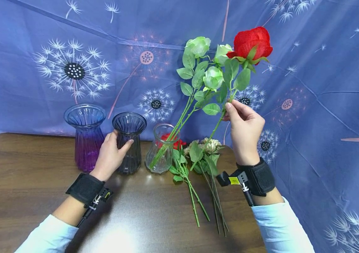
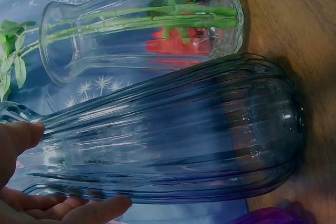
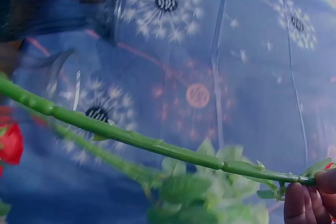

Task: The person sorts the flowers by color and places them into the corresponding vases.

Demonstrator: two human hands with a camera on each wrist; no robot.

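Note:
My right hand [image 1: 245, 128] pinches the green stem [image 3: 157, 145] of a red rose [image 1: 252, 45] just below its leaves, holding it upright above the table. Its bloom rises at the upper right of the head view. Around the neck of a dark grey glass vase [image 1: 130, 154] curl the thumb and fingers of my left hand [image 1: 111, 153]; the vase stands on the table. Right of it, a clear glass vase [image 1: 158, 161] holds green-white roses [image 1: 198, 46] that lean to the right. In the left wrist view, the ribbed grey vase [image 2: 173, 135] fills the middle.
A blue-purple glass vase [image 1: 87, 144] stands left of the grey one. Several cut flowers lie on the wooden table [image 1: 154, 214]: a red one [image 1: 179, 143] behind the clear vase and pale ones [image 1: 212, 146] with dark stems. A blue dandelion-print cloth [image 1: 110, 84] hangs behind.

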